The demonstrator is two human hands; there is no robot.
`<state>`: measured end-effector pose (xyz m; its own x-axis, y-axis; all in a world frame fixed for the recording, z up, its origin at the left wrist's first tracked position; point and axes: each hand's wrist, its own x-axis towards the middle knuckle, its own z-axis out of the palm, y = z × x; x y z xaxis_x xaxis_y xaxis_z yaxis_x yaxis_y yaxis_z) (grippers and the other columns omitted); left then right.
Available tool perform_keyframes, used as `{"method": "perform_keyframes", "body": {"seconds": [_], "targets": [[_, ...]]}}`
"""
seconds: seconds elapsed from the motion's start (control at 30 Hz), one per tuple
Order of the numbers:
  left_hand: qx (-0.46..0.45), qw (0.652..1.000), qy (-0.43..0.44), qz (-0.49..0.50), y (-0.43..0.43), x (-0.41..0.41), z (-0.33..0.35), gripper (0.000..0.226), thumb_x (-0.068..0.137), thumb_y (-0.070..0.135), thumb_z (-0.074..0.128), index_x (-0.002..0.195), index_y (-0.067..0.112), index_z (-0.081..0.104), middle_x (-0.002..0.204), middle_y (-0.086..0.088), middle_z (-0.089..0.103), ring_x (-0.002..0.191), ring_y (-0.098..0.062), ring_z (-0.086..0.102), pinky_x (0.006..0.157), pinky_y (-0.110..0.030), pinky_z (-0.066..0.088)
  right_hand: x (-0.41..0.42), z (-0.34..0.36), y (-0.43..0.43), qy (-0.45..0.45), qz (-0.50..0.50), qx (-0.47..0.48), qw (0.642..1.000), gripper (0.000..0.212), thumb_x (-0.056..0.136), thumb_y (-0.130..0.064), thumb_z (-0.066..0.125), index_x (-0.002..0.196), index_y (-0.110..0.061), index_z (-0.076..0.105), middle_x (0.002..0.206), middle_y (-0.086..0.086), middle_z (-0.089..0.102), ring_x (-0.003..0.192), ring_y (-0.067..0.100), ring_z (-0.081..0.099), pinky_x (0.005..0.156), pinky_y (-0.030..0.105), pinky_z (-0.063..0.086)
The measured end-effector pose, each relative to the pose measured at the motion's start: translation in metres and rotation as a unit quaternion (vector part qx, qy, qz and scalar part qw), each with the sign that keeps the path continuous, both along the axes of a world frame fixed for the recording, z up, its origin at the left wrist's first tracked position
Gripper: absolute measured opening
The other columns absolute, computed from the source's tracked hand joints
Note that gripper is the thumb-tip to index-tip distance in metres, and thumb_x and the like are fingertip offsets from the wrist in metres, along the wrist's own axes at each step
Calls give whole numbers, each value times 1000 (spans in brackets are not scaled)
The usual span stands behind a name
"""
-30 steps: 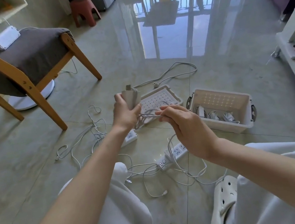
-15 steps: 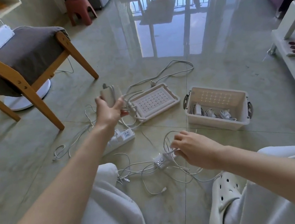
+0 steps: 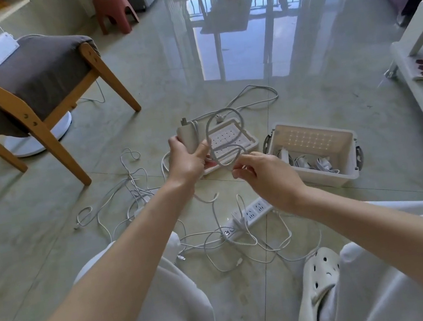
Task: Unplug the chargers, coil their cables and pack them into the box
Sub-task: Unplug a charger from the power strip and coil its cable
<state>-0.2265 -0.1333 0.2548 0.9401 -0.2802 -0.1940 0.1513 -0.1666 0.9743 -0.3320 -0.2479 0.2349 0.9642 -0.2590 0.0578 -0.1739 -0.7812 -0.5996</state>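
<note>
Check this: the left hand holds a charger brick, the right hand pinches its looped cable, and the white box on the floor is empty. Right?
One error: the head view shows the white box holding several chargers, not empty. The left hand holds the charger brick and the right hand pinches its looped cable.

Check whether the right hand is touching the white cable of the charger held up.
Touching. The head view shows the right hand pinching the cable loop at its lower end; the left hand grips the charger.

Bright daylight glares off the glossy floor; wide-angle edges bend.
</note>
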Motion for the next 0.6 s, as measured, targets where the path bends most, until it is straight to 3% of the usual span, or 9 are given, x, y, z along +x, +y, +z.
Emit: {"method": "perform_keyframes", "body": {"seconds": [0.1,0.2,0.3,0.47,0.6], "targets": [[47,998,-42,-10,7,7,-2,39,90,15,63,111,8,31,96,-8,53,72,-24,65,70,-41,58,-4,2,-4,-24,20,-16,999,18,94,-33,51,94,-28,68,94,-11,62,86,13,56,72,30,44],[67,997,-49,-5,11,10,-2,38,90,15,62,111,8,32,108,-15,52,83,-30,64,77,-47,56,-13,3,-4,-25,43,-21,999,18,93,-29,52,88,-26,69,87,-14,59,80,8,51,69,27,40],[70,994,-62,54,21,23,4,34,92,15,59,110,9,30,110,-14,47,82,-26,60,76,-43,56,-25,-3,-11,6,68,-59,996,20,92,-24,51,86,-26,70,89,-11,63,80,10,52,72,27,43],[46,987,-50,145,46,46,12,31,95,18,56,111,11,30,112,-13,49,73,-14,56,68,-30,55,-50,-36,-28,210,165,-200,943,26,86,-19,44,88,-18,70,92,-2,67,85,19,62,70,27,49],[18,992,-31,119,44,39,10,30,95,18,54,114,8,32,98,-6,49,70,-11,54,50,-17,53,-53,-48,-27,205,182,-237,932,26,93,-27,41,93,-21,66,99,-3,66,91,21,61,71,27,47]]}}
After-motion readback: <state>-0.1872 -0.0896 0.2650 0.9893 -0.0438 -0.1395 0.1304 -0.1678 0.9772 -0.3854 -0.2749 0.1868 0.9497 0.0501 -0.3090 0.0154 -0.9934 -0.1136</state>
